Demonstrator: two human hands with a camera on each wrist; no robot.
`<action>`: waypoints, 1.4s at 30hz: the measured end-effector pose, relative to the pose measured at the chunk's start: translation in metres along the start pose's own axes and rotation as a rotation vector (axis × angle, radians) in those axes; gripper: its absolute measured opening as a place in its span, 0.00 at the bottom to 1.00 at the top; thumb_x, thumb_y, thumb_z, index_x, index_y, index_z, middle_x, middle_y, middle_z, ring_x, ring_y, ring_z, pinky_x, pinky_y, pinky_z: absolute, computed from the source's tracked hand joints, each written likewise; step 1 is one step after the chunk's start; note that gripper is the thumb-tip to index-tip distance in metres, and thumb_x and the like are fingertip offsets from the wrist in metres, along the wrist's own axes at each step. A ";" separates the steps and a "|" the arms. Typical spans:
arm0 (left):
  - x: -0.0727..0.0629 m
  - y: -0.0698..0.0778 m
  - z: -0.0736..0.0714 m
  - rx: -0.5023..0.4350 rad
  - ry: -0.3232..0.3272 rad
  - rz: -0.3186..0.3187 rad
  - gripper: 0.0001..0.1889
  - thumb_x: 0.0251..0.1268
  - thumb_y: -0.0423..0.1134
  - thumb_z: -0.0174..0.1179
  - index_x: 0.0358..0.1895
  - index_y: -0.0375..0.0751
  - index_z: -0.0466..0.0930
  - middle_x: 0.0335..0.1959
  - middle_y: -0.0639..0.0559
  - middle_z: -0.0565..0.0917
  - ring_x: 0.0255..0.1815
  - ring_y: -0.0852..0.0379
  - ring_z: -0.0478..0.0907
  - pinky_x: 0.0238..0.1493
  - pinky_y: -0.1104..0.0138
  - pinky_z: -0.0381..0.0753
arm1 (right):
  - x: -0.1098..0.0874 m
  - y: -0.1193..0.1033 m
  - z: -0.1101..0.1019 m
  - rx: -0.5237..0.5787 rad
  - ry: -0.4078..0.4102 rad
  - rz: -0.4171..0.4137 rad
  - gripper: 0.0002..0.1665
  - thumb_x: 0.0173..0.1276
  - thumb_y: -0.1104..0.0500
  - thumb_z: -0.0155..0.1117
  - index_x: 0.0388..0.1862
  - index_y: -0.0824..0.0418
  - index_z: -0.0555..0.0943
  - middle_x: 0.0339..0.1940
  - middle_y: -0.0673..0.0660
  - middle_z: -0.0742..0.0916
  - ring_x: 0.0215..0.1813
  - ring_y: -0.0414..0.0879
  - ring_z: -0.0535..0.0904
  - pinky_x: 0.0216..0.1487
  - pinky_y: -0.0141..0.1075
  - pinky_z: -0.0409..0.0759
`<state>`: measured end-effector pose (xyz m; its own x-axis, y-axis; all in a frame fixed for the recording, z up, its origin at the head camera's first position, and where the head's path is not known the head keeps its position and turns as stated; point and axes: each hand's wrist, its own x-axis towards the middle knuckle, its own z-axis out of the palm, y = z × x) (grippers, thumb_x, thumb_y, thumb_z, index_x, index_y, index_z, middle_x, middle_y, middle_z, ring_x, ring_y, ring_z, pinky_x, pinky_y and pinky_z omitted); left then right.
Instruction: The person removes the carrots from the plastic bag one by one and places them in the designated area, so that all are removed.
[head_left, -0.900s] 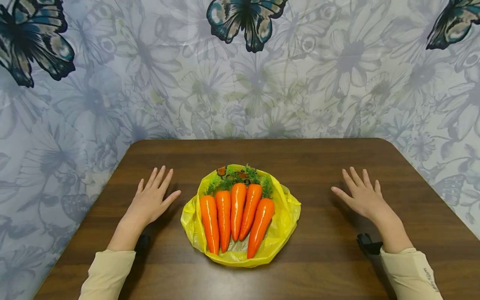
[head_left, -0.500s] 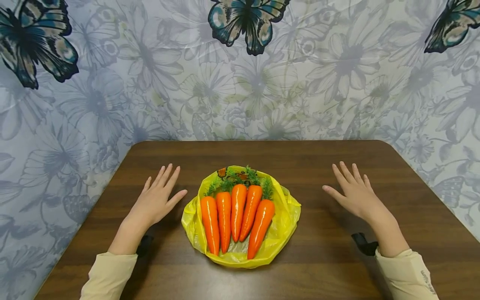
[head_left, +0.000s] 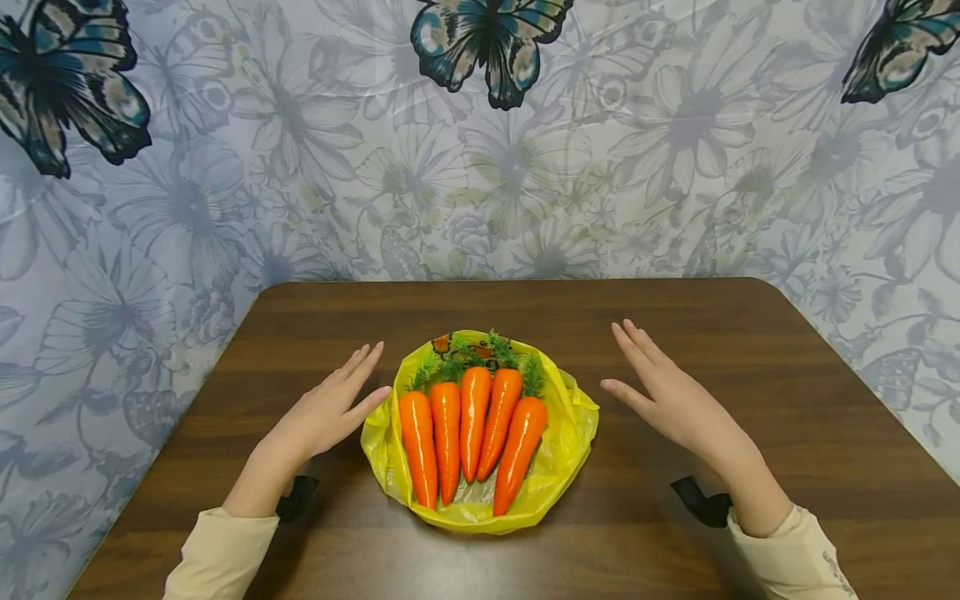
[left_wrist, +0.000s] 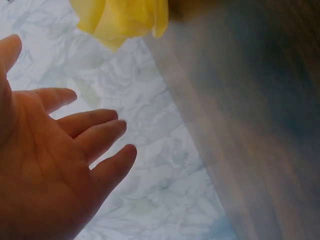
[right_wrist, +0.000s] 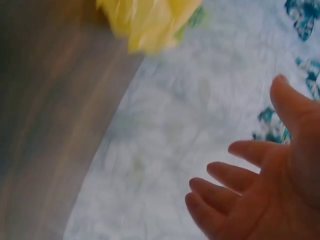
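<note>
Several orange carrots (head_left: 474, 423) with green leafy tops (head_left: 468, 358) lie side by side in a yellow plastic bag (head_left: 562, 450), whose edge is spread into a round rim. My left hand (head_left: 318, 417) hovers at the bag's left side, fingers straight, thumb tip by the rim; whether it touches I cannot tell. To the right, apart from the bag, my right hand (head_left: 678, 408) is held with straight fingers and the thumb spread. Both palms show bare in the wrist views, the left palm (left_wrist: 50, 155) and the right palm (right_wrist: 275, 190), with the yellow bag (right_wrist: 150, 22) beyond.
The bag sits on a brown wooden table (head_left: 637, 542) with rounded far corners. Behind it stands a floral-patterned wall covering (head_left: 450, 192) with butterfly figures (head_left: 491, 50). Dark wrist straps (head_left: 701, 502) show below both hands.
Both hands have moved inward toward the bag, the right one farther. They have turned so that the palms face each other more. The carrots and bag have stayed in place.
</note>
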<state>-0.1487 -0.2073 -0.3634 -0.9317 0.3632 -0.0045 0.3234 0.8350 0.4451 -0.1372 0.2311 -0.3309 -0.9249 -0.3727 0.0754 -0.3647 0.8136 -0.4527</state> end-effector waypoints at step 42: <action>0.011 -0.012 0.021 -0.153 -0.107 0.146 0.36 0.68 0.56 0.51 0.72 0.40 0.55 0.66 0.41 0.66 0.63 0.42 0.65 0.61 0.49 0.63 | 0.009 -0.045 0.083 0.208 0.075 -0.091 0.28 0.68 0.54 0.61 0.64 0.65 0.71 0.59 0.59 0.77 0.60 0.53 0.71 0.57 0.50 0.71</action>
<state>-0.1596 -0.2050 -0.3879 -0.8512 0.5244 -0.0214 0.4171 0.7007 0.5788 -0.1203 0.1545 -0.3836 -0.8974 -0.4000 0.1861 -0.4241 0.6659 -0.6138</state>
